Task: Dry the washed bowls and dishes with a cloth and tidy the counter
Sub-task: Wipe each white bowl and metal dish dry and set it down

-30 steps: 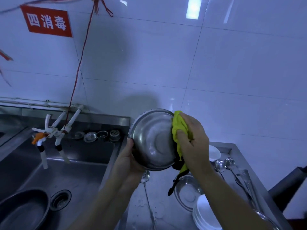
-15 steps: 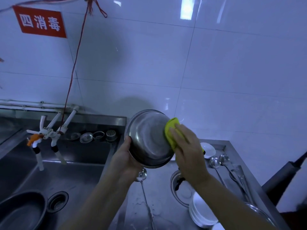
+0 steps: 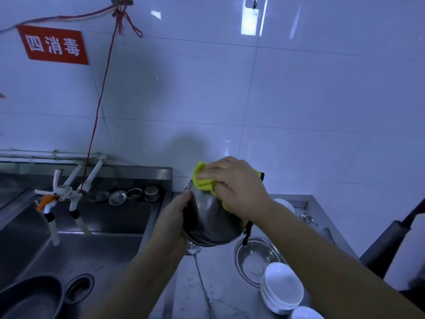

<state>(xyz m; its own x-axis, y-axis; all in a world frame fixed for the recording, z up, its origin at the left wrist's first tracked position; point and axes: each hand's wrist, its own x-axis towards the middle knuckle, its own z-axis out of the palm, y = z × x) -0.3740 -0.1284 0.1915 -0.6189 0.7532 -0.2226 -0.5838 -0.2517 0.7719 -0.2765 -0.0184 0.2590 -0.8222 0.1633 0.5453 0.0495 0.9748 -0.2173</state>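
Observation:
A steel bowl is held up over the counter, its rounded outside turned toward me. My left hand grips its left rim, thumb near the top edge. My right hand presses a yellow cloth against the top of the bowl, fingers curled over the cloth. A dark strap of the cloth hangs down at the bowl's right side. On the counter below lie another steel bowl, a stack of white bowls and a ladle.
A steel sink lies at left, with white taps, a drain and a dark basin. Strainers and small lids sit on the sink's back ledge. More ladles lie at the counter's far right.
The bowl has been turned so its outside faces me instead of its inside. My right hand with the cloth has moved from the inside rim to the bowl's top outer surface.

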